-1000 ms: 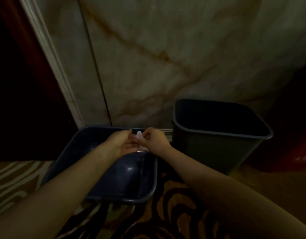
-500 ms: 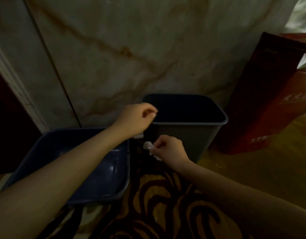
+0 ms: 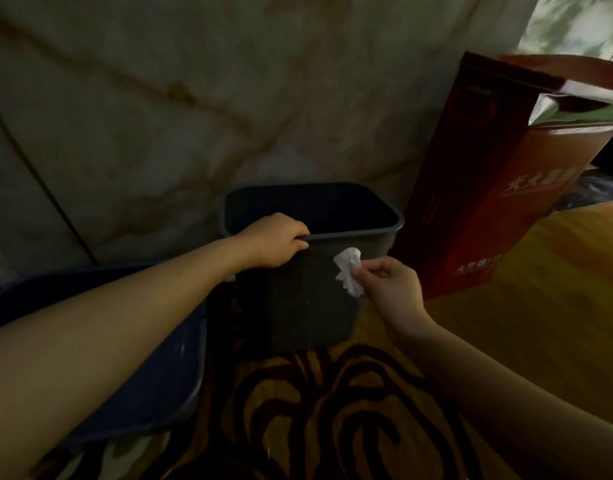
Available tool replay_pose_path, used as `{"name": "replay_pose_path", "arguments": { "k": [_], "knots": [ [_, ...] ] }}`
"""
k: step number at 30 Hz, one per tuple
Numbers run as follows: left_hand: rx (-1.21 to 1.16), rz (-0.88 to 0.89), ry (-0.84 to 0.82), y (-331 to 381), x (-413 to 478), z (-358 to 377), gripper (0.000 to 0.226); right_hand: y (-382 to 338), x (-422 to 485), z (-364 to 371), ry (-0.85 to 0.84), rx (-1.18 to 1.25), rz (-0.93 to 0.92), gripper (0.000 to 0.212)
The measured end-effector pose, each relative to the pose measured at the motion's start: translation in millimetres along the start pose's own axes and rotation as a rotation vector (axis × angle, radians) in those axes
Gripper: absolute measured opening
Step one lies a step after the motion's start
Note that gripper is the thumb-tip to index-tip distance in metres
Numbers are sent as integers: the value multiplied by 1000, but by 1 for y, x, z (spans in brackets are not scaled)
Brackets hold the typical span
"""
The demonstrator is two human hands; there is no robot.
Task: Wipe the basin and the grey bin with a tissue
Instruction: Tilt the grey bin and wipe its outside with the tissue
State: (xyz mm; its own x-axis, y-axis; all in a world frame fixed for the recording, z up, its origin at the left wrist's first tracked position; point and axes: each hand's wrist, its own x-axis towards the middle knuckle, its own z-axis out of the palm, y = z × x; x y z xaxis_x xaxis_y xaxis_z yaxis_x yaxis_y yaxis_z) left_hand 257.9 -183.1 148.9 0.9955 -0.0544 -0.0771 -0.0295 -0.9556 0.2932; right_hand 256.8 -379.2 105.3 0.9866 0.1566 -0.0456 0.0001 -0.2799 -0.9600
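Note:
The grey bin stands upright on the floor against the marble wall, its inside dark. My left hand grips the near left part of its rim. My right hand pinches a crumpled white tissue and holds it against the bin's near outer wall, just below the rim. The blue basin lies on the floor to the left of the bin, mostly hidden behind my left forearm.
A tall red paper bag stands right of the bin against the wall. A brown and black patterned carpet covers the floor in front. The marble wall rises close behind both containers.
My left hand left the basin, moved right and took hold of the bin's rim. My right hand carried the tissue from over the basin to the bin's near outer wall. The view swung right.

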Motion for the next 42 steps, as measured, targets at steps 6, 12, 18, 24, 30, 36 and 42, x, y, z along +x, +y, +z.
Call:
{"name": "replay_pose_path", "arguments": {
  "k": [6,12,18,24,30,36,42],
  "knots": [
    [-115,-84,117,9,4,-31,28,-18,13,-21,259,-196,-368,4],
    [-670,-280,140,0,-9,-40,18,-45,39,-6,328,-399,-642,2],
    [-986,-361,94,-24,-33,-7,20,-41,60,34,214,-588,-541,13],
    [-1035,-363,150,-35,-36,15,22,-21,55,63,222,-545,-632,17],
    [-1006,-321,183,-41,-30,22,22,-13,47,83,266,-543,-704,16],
    [-1038,-340,159,-46,-21,21,19,30,39,57,421,-560,-561,13],
    [-1051,-380,144,-38,-12,17,21,104,4,5,550,-495,-128,20]
  ]
}}
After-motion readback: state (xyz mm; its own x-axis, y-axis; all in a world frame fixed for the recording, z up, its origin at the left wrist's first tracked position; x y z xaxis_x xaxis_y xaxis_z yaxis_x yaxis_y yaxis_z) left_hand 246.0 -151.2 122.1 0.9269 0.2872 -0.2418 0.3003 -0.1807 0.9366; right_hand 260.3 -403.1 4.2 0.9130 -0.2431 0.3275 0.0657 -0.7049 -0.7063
